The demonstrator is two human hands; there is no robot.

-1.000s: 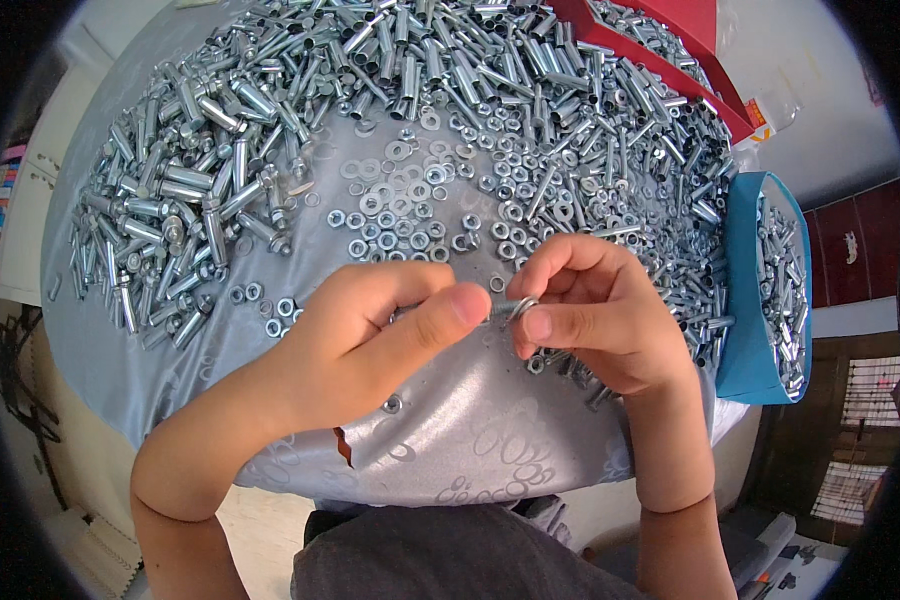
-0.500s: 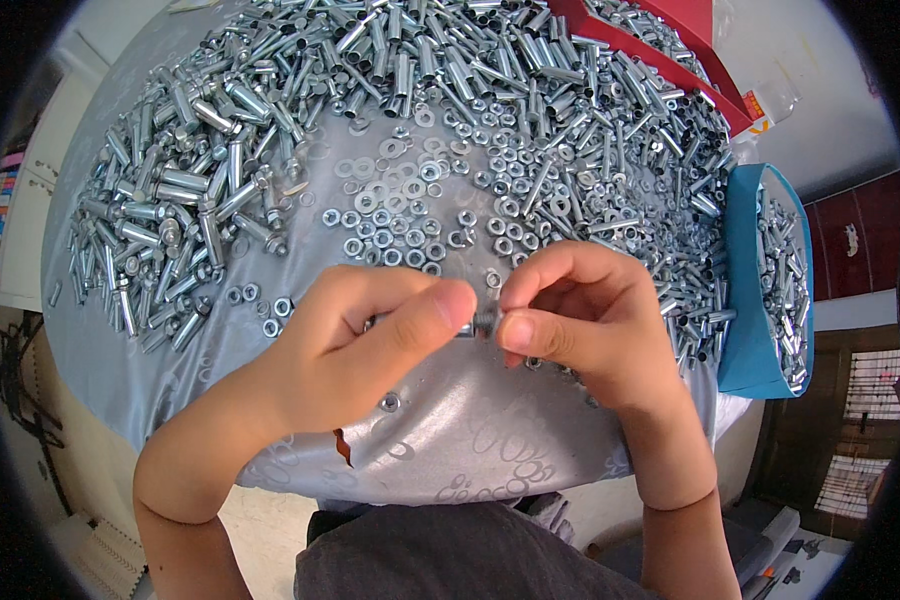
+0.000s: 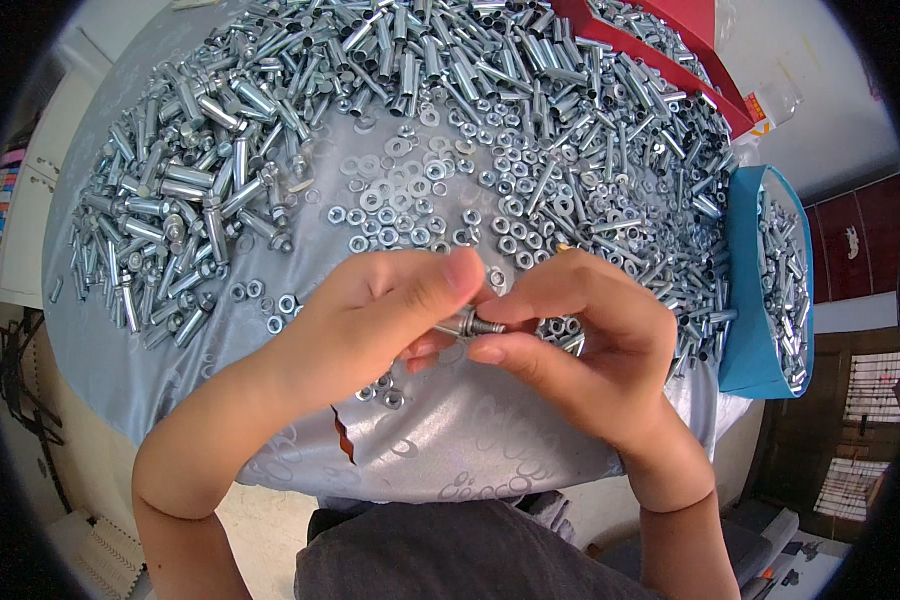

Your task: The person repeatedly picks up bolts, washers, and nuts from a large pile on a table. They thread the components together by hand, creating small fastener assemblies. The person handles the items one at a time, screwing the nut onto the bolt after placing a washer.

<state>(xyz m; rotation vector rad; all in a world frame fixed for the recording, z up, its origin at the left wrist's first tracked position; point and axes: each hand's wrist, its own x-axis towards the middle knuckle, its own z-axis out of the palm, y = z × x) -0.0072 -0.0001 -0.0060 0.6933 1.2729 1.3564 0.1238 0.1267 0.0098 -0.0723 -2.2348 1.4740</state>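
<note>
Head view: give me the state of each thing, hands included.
Left hand: closed around the bolt.
Right hand: finger and thumb parted around the bolt's end.
Bolt: threaded end exposed.
Nuts: lying loose.
Tablecloth: torn near the front edge.
Blue box: open, holding metal parts.
Red box: open, holding metal parts.

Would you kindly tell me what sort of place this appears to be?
Perhaps a household room used as a small hardware workspace: a patterned tablecloth lies under heaps of metal fasteners, and a white cupboard stands at left.
</note>
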